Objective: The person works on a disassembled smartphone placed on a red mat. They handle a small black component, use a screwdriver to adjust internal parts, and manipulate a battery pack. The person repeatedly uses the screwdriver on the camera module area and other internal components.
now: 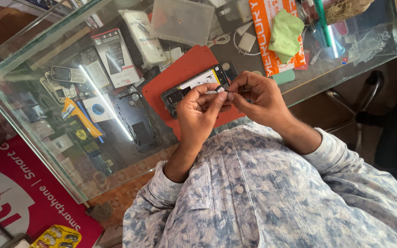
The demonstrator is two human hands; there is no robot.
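A tiny dark part is pinched between the fingertips of both hands, held just above the opened phone whose back is off, showing a pale battery and dark circuit boards. The left hand closes thumb and forefinger on the part from one side; the right hand nips its other end with curled fingers. The phone lies on a flat red-orange mat, which rests on the smooth glass counter; the mat's near edge reaches close to the counter's front rim, leaving little bare glass by the wrists. Beyond the mat sit a translucent plastic box, a crumpled green cloth and a white charger with its cord. Under the glass the case holds old keypad handsets, a boxed phone and loose small packets.
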